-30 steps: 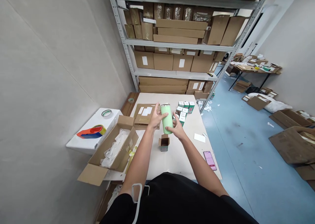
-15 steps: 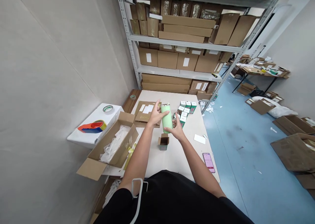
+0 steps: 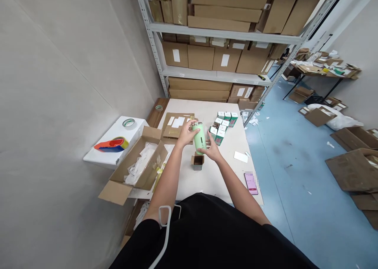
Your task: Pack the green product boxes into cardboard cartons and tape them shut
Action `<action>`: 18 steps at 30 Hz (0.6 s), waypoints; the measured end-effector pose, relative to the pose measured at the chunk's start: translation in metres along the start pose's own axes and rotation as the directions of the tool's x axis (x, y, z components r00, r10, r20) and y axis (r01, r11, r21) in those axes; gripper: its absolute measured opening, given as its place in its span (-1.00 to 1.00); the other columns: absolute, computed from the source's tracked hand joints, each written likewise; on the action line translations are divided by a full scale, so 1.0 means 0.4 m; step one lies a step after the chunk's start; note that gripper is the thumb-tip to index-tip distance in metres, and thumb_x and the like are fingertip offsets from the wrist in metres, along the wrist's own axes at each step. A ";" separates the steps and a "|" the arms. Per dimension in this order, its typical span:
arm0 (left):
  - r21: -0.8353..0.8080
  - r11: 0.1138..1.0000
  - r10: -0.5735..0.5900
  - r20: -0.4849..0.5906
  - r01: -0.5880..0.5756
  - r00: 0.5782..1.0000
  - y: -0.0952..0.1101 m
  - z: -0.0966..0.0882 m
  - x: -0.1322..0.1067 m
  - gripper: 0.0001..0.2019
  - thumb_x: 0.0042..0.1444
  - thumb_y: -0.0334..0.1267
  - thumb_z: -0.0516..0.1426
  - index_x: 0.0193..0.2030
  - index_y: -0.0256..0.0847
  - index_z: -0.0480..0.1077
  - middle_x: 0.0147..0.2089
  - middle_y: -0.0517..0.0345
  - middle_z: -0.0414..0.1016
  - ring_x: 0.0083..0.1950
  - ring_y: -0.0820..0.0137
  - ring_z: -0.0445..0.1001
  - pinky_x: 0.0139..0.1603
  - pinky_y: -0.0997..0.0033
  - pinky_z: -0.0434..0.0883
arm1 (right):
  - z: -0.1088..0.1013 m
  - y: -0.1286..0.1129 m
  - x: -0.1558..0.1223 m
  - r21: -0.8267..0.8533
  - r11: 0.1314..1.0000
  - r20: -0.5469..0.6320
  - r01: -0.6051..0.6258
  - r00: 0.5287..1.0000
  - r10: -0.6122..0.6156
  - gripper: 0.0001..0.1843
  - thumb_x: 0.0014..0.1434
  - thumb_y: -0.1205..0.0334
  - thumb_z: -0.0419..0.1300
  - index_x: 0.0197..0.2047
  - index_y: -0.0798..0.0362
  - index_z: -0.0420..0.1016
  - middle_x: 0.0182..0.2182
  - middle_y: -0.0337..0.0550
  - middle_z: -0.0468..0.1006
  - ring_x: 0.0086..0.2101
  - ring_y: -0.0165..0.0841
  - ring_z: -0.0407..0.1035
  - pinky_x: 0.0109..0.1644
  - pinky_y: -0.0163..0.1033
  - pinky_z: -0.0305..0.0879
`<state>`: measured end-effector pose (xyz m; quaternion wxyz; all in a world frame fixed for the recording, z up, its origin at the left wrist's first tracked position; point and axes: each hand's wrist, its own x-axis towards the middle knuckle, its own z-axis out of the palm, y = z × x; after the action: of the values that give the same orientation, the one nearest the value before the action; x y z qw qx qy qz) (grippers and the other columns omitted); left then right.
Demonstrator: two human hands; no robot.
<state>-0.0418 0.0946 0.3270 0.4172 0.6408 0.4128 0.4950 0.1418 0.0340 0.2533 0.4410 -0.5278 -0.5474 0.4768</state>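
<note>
Both my hands hold a light green bottle (image 3: pixel 200 138) upright over the white table (image 3: pixel 212 174). My left hand (image 3: pixel 186 133) wraps its upper part near the cap. My right hand (image 3: pixel 210 151) grips the lower part from the right. Directly under the bottle stands a small open carton (image 3: pixel 197 162) with its flaps up. Several small green and white boxes (image 3: pixel 223 123) are grouped just beyond my right hand.
An open cardboard box (image 3: pixel 138 164) with white wrapping sits at the left. A tape dispenser (image 3: pixel 110 145) and tape roll (image 3: pixel 129 123) lie on a white surface. Flat cardboard (image 3: pixel 177 125), a phone (image 3: pixel 251 183) and a white card (image 3: pixel 240 156) lie on the table. Shelves (image 3: pixel 215 74) of cartons stand behind.
The bottle has come down a little toward the small open carton, and my left fingers have closed around its top. The camera has tilted downward.
</note>
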 end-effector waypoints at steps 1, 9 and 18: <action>0.011 1.000 -0.009 0.000 0.009 1.000 -0.018 -0.002 -0.008 -0.60 0.11 -0.16 0.29 0.09 -0.13 0.46 0.16 -0.01 0.45 0.16 0.17 0.45 0.17 0.16 0.46 | -0.007 0.029 0.000 0.025 0.999 0.021 -0.035 0.999 0.035 0.30 -0.14 0.07 0.53 0.57 -0.19 -0.02 0.14 -0.02 0.45 -0.03 -0.18 0.43 0.07 -0.01 0.44; 0.168 0.982 -0.069 -0.090 0.084 0.994 -0.206 0.017 -0.106 -0.71 0.06 -0.30 0.25 -0.04 -0.15 0.48 0.11 -0.02 0.43 0.17 0.17 0.43 0.14 0.20 0.44 | 0.006 0.257 -0.060 -0.080 0.949 0.063 -0.305 0.949 0.310 -0.43 -0.08 0.26 0.28 0.08 -0.08 0.59 0.14 -0.11 0.52 0.09 -0.16 0.41 0.23 0.05 0.36; 0.249 0.952 -0.154 -0.122 0.181 0.980 -0.327 0.071 -0.212 -0.74 0.12 -0.32 0.22 -0.02 -0.14 0.47 0.28 -0.09 0.32 0.37 0.14 0.30 0.37 0.07 0.29 | 0.059 0.315 -0.077 -0.074 0.856 0.091 -0.511 0.852 0.516 -0.37 -0.14 0.39 0.21 0.06 0.00 0.68 -0.02 -0.11 0.67 0.00 -0.10 0.48 0.20 0.07 0.37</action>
<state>-0.0435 0.0518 0.1744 0.3491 0.6263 0.5473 0.4316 0.1400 0.0004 0.1260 0.2549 -0.6384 -0.4208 0.5920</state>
